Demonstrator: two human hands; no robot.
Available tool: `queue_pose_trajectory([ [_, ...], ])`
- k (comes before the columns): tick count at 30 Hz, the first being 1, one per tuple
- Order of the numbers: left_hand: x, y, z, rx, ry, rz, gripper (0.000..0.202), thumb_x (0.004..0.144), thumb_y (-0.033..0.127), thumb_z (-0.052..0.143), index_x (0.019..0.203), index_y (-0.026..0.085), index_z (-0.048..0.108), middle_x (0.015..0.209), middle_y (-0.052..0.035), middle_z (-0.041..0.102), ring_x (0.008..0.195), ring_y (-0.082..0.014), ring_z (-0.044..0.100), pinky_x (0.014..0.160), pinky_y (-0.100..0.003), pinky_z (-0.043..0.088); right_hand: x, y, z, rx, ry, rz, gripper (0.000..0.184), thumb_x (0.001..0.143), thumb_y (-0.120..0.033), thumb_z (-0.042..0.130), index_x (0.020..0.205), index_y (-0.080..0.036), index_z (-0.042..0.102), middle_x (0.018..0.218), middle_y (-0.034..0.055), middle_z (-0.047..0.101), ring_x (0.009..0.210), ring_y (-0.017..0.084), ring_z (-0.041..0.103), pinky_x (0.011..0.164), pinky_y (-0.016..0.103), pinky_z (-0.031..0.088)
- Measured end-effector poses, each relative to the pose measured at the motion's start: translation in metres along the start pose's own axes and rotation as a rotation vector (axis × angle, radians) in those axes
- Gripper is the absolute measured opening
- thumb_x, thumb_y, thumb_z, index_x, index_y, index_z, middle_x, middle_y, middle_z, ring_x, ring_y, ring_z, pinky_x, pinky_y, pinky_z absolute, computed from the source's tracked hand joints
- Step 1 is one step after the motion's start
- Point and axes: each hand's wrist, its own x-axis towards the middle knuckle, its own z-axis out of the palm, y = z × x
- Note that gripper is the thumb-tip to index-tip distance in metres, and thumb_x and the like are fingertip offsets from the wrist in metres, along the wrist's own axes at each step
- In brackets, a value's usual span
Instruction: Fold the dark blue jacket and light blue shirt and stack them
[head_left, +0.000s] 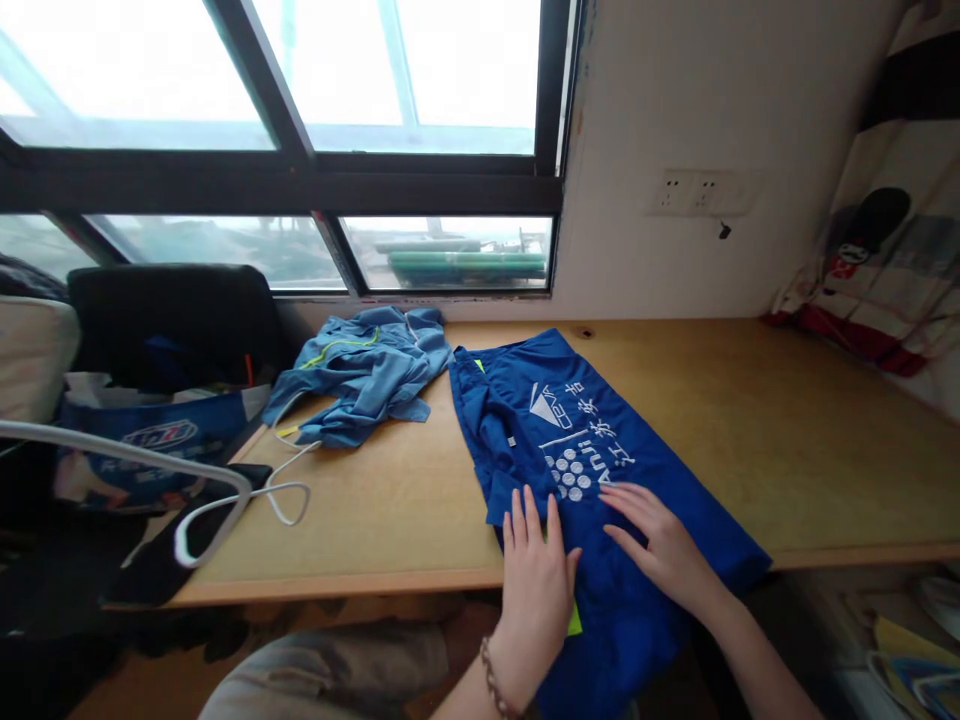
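Blue garment (630, 460) prob. light, soft, floppy; best taken by opp. edges. L hand (536, 580) & R hand (660, 540) rest on it, palms down, nothing grasped.

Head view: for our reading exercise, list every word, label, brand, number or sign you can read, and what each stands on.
"CEVA": blue garment
"Anji": same garment
"江苏安吉": same garment
Logo lettering on the bag: too blurred to read.
Small white mark on the garment: too small to tell whether it bears text.
No numbers can be read.
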Motion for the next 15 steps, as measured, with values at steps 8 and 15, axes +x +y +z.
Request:
queue_pose_trajectory([
  [8, 0.000, -0.005, 0.019, 0.002, -0.023, 0.056, 0.057, 0.079, 0.042, 0.045, 0.129, 0.015, 0.036, 0.139, -0.0179, 0.021, 0.128, -0.0349, 0.010, 0.099, -0.054, 0.021, 0.001, 0.018, 0.028, -0.266, -0.054, 0.047, 0.054, 0.081, -0.050, 0.037, 0.132, -0.039, 0.022, 0.138, -0.0051, 0.026, 0.128, 0.032, 0.011, 0.095, 0.060, 0.020],
  [15, 0.014, 0.001, 0.015, -0.097, -0.121, 0.222, 0.059, 0.081, 0.043, 0.041, 0.132, 0.015, 0.030, 0.141, -0.0161, 0.014, 0.129, -0.0330, 0.005, 0.101, -0.052, 0.018, -0.031, 0.034, 0.032, -0.352, 0.010, 0.171, 0.054, 0.081, -0.052, 0.034, 0.132, -0.039, 0.022, 0.137, -0.0061, 0.030, 0.127, 0.036, 0.013, 0.091, 0.062, 0.024],
])
